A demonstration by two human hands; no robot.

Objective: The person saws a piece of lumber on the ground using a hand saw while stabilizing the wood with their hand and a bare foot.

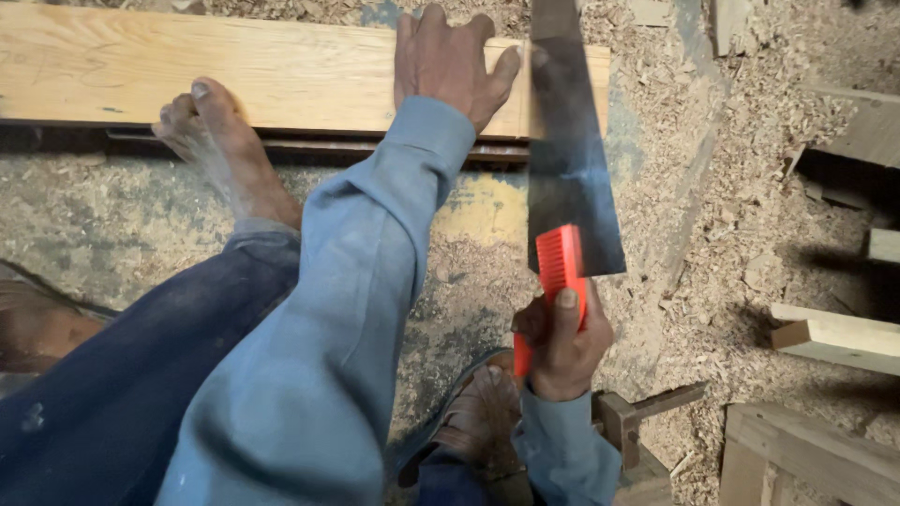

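A long pale wooden plank (262,70) lies across the top of the view on a sawdust-covered floor. My left hand (448,61) presses flat on the plank near its right end, fingers spread. My right hand (562,342) grips the red handle of a handsaw (567,159), whose dark wide blade runs up and across the plank just right of my left hand. My bare left foot (220,145) rests against the plank's near edge, and my right foot in a sandal (478,422) sits under the saw hand.
Sawdust and shavings (712,234) cover the ground. Wood offcuts (834,337) lie at the right, a wooden frame piece (806,459) at bottom right, and a small wooden piece (637,412) lies by my right wrist. Another board (867,126) sits at upper right.
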